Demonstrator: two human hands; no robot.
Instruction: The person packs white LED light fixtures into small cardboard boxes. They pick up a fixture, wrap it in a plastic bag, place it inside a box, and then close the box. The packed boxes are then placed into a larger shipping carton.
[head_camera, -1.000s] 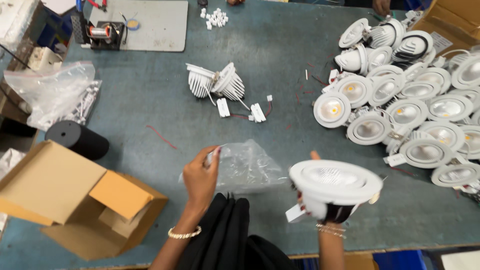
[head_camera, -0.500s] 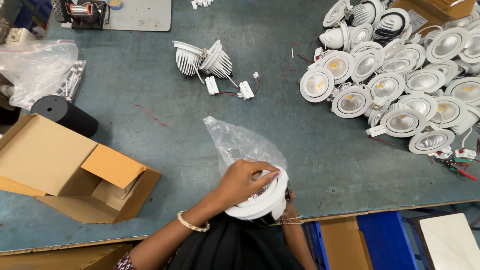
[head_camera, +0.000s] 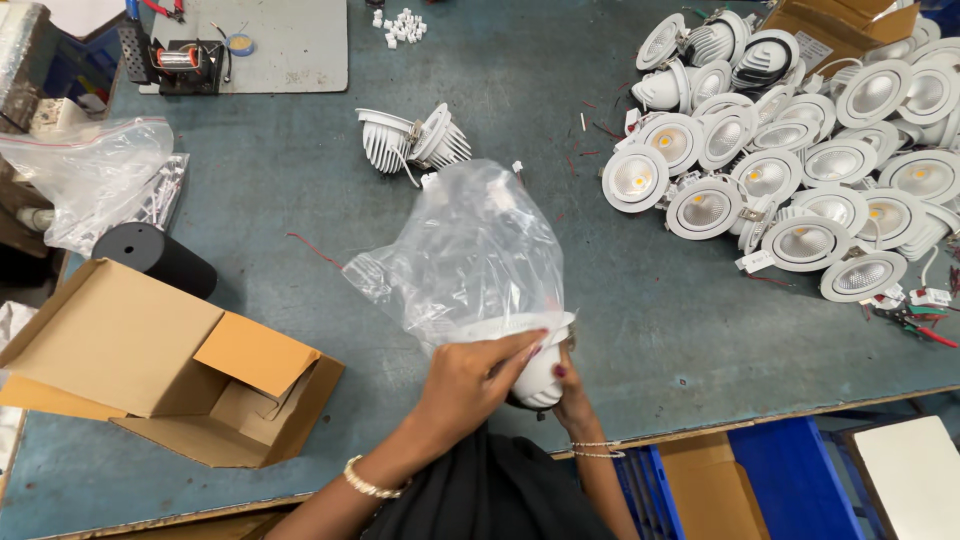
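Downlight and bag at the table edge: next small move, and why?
Probably draw the clear plastic bag further down over the white downlight. The bag's mouth sits only at the lamp's rim; most of it balloons empty above, and the left hand and right hand grip the lamp's body below.

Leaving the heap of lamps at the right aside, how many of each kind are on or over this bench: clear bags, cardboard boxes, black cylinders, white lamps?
Clear bags: 2
Cardboard boxes: 2
Black cylinders: 1
White lamps: 3, one held, two lying
Total: 8
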